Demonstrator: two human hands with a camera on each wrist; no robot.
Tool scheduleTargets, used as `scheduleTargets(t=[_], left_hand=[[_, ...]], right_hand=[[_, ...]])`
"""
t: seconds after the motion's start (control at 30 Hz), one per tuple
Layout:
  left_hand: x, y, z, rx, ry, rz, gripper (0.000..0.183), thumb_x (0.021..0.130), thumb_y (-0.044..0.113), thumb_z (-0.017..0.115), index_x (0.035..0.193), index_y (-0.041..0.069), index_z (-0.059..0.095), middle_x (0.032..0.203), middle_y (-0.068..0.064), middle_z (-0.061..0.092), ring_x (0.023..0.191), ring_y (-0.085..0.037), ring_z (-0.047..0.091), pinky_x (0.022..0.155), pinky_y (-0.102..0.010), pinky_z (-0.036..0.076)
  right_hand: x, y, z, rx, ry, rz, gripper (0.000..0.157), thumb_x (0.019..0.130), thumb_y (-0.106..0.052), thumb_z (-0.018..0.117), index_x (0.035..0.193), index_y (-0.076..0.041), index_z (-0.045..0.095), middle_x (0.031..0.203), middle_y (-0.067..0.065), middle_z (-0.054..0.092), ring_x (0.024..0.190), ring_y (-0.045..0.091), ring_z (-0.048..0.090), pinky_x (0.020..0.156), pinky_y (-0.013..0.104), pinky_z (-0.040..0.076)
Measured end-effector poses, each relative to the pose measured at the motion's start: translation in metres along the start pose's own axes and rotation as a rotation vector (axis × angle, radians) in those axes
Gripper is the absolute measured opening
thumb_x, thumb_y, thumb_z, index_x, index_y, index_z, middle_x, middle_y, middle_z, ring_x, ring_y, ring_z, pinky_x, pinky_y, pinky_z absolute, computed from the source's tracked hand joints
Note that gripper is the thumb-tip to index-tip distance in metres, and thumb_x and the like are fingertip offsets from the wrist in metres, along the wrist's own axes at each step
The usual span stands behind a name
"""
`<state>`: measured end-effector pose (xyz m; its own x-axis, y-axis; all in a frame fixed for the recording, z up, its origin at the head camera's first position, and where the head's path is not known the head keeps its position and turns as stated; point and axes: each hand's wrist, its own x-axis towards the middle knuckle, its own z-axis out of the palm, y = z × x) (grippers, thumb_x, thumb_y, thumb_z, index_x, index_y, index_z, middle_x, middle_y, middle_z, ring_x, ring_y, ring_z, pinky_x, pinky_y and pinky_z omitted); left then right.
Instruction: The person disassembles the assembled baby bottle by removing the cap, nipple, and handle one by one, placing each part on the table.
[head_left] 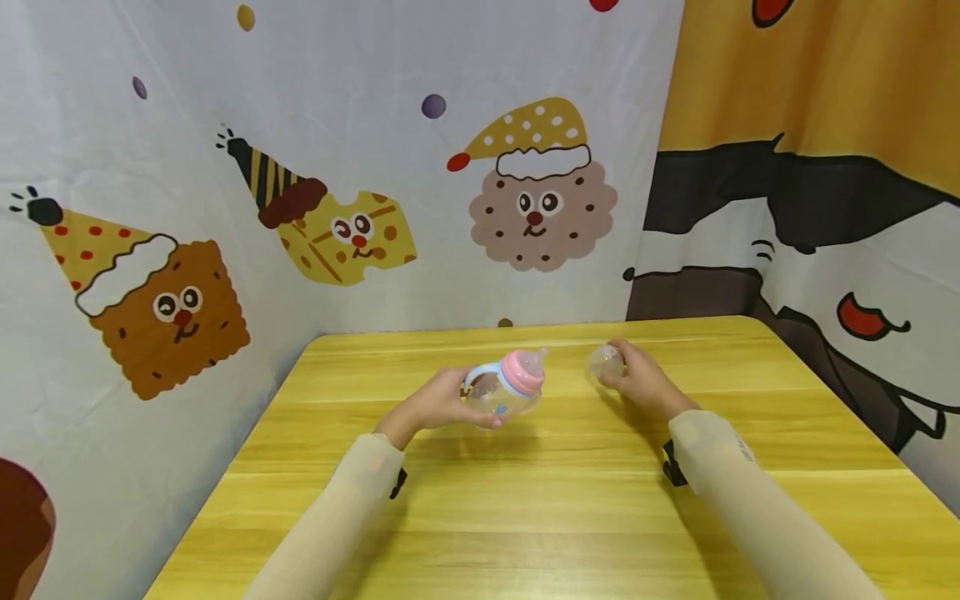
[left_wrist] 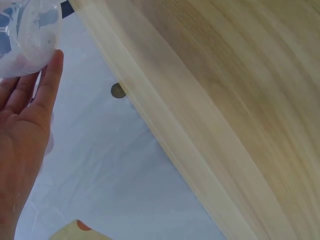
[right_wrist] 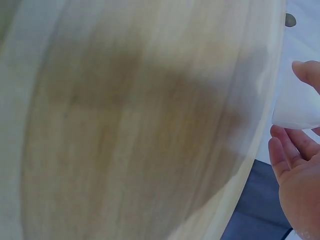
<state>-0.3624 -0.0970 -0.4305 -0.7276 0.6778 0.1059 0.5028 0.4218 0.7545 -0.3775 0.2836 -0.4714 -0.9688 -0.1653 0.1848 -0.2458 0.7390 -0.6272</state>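
My left hand [head_left: 441, 400] grips a clear baby bottle [head_left: 487, 393] by its body in the head view. The bottle tilts to the right, with a pink collar [head_left: 522, 372], a see-through teat on top and a light blue handle [head_left: 480, 372]. In the left wrist view its clear base [left_wrist: 35, 42] shows at the top left corner, fingers underneath. To the right of the teat and apart from it, my right hand [head_left: 647, 383] holds a translucent cap [head_left: 602, 365] between thumb and fingers. The right wrist view shows that cap partly, cut by the frame edge.
Both hands are over a yellow wood-grain table [head_left: 525, 508], casting shadows on it. A white cloth [head_left: 360, 108] printed with cartoon biscuits and cheese hangs behind and at the left. Another printed cloth [head_left: 825, 100] hangs at the right.
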Motion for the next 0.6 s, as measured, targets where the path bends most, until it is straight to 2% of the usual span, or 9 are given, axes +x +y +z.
scheduleTargets(t=[0.17,0.33,0.6], left_hand=[[-0.002,-0.003,0.0,-0.008,0.011,0.0,0.067,0.068,0.041,0.088,0.124,0.017,0.06,0.117,-0.005,0.066,0.102,-0.016,0.063,0.086,-0.036,0.053],[-0.004,-0.005,0.001,-0.01,0.02,0.01,0.065,0.068,0.04,0.089,0.123,0.018,0.061,0.117,-0.009,0.065,0.102,-0.018,0.063,0.087,-0.04,0.053],[0.0,-0.004,-0.001,-0.01,0.0,0.014,0.072,0.069,0.044,0.087,0.129,0.014,0.057,0.121,-0.009,0.064,0.104,-0.017,0.062,0.087,-0.037,0.053]], right_hand=[[0.001,0.005,0.004,-0.028,0.006,-0.003,0.071,0.091,-0.022,0.07,0.146,0.002,0.033,0.13,0.028,0.053,0.114,0.042,0.054,0.09,0.054,0.048],[-0.001,0.007,0.007,-0.039,-0.013,0.027,0.075,0.092,-0.023,0.068,0.15,-0.001,0.026,0.139,0.03,0.045,0.123,0.044,0.048,0.096,0.058,0.044],[-0.004,0.012,0.002,-0.085,-0.001,0.031,0.076,0.092,-0.022,0.069,0.15,0.001,0.026,0.133,0.032,0.049,0.119,0.047,0.048,0.092,0.058,0.045]])
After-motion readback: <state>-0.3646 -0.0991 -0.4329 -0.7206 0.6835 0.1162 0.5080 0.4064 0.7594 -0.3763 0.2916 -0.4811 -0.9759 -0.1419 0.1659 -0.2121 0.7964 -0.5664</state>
